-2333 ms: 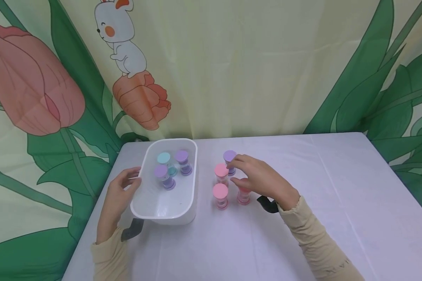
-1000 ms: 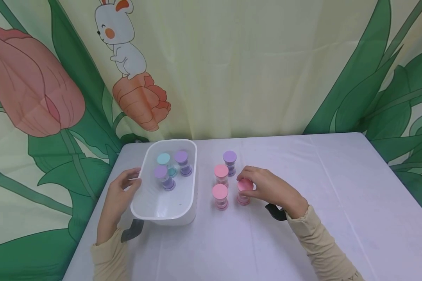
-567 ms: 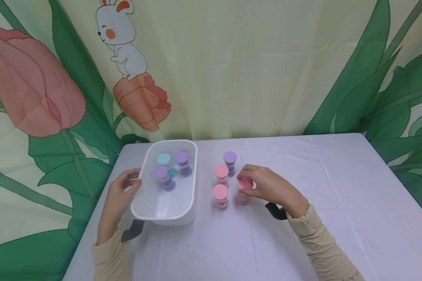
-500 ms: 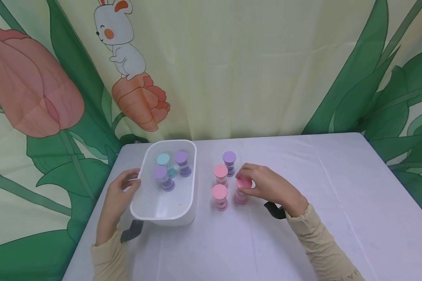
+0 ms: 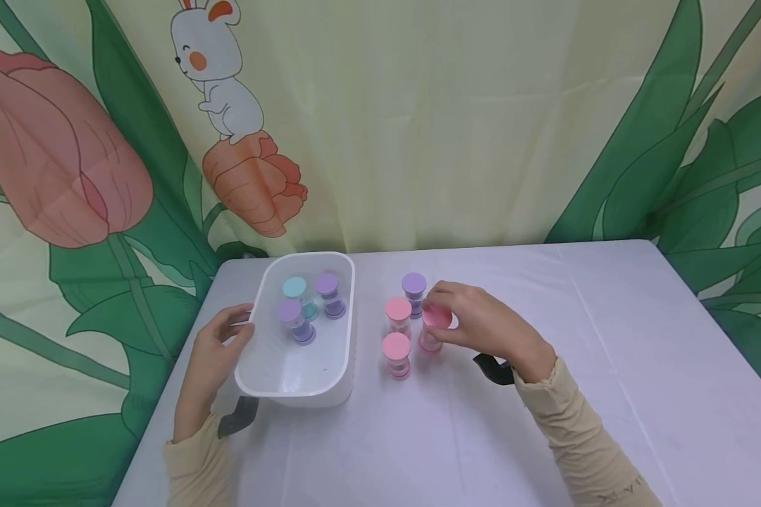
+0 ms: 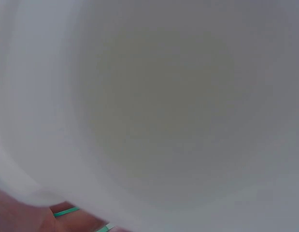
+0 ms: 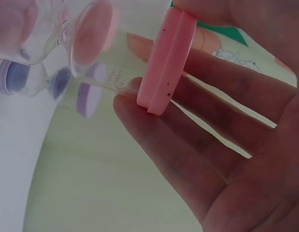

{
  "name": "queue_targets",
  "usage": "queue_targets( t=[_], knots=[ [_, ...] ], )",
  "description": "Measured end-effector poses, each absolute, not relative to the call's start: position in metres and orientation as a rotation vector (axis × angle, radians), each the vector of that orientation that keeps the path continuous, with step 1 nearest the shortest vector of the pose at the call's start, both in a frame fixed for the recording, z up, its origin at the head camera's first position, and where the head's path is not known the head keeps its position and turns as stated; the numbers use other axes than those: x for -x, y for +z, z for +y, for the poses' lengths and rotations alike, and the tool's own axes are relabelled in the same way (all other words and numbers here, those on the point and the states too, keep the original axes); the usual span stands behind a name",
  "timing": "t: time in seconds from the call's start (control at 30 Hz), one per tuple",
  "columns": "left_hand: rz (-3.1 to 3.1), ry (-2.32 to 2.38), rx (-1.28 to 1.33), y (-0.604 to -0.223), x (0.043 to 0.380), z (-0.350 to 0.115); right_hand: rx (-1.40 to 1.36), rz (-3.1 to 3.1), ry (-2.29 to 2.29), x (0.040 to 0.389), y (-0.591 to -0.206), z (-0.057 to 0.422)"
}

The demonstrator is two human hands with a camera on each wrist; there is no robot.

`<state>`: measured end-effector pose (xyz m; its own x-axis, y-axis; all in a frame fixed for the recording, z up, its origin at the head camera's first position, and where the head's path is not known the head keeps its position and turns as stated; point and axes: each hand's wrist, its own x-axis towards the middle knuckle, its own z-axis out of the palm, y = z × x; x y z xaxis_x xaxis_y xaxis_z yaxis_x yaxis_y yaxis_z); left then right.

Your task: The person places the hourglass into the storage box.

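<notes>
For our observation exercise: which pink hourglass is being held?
The rightmost pink hourglass, pinched by the right hand; the other two stand untouched.

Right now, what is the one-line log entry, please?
right grip: holding pink hourglass; left grip: at tub; in tub: purple pair, teal one; on table: other pink pair, third purple

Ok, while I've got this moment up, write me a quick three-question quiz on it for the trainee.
1. How many sand timers are in the white bin?
2. True or false: the right hand holds a purple-capped timer.
3. Which cap colour appears only inside the bin: a) pink, b) light blue, c) purple?

Key: 1. Three. 2. False; it holds a pink-capped timer. 3. b.
</notes>
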<state>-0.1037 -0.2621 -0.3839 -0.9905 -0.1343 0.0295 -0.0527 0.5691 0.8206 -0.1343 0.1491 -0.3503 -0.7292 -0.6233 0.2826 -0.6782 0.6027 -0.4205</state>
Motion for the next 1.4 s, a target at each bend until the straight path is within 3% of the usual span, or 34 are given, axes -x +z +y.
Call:
queue_targets(
  t=[1.4],
  knots=[
    [-2.695,-1.379,-0.128,-0.385,0.104,-0.262,-1.186,-2.552,0.759,0.144,-0.300,0.126]
  ],
)
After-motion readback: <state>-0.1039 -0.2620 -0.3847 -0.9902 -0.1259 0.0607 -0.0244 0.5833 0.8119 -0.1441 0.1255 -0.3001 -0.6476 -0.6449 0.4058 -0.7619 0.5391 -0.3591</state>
